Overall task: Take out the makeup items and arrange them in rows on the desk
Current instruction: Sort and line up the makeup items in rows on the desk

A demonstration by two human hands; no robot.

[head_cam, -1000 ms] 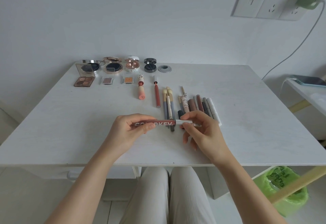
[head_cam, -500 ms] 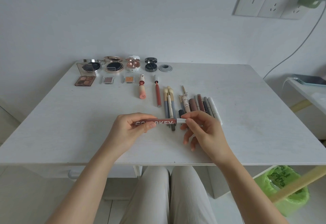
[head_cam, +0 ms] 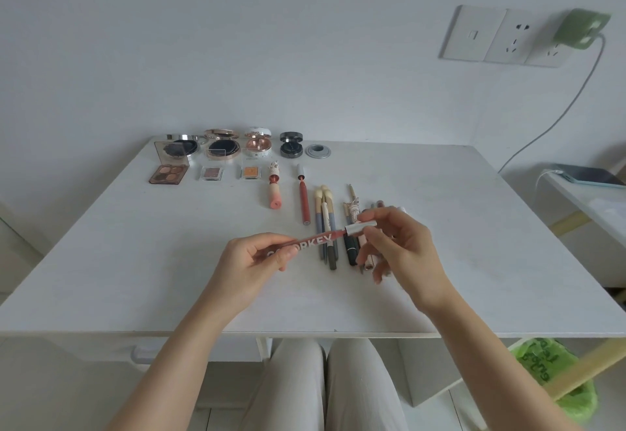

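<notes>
I hold a reddish-brown lip gloss tube (head_cam: 316, 240) with white lettering above the white desk (head_cam: 101, 261). My left hand (head_cam: 252, 262) grips the tube's body. My right hand (head_cam: 396, 247) pinches its silver cap (head_cam: 360, 227), which sits higher than the body end. Under the tube lies a bunch of brushes and pencils (head_cam: 327, 227), partly hidden by my right hand. Further back lie a peach lipstick (head_cam: 275, 193) and a red lip liner (head_cam: 304, 201). Several open compacts (head_cam: 222, 146) and eyeshadow palettes (head_cam: 168, 174) line the far edge.
A wall socket with a green charger (head_cam: 581, 29) is at the upper right, its cable running down to a phone (head_cam: 589, 178) on a side surface. A green-bagged bin (head_cam: 555, 379) stands below the desk's right corner. My legs show under the front edge.
The tube has tilted, its cap end lifted up and to the right by my right hand. My head has tipped down, so the desk sits lower in view.
</notes>
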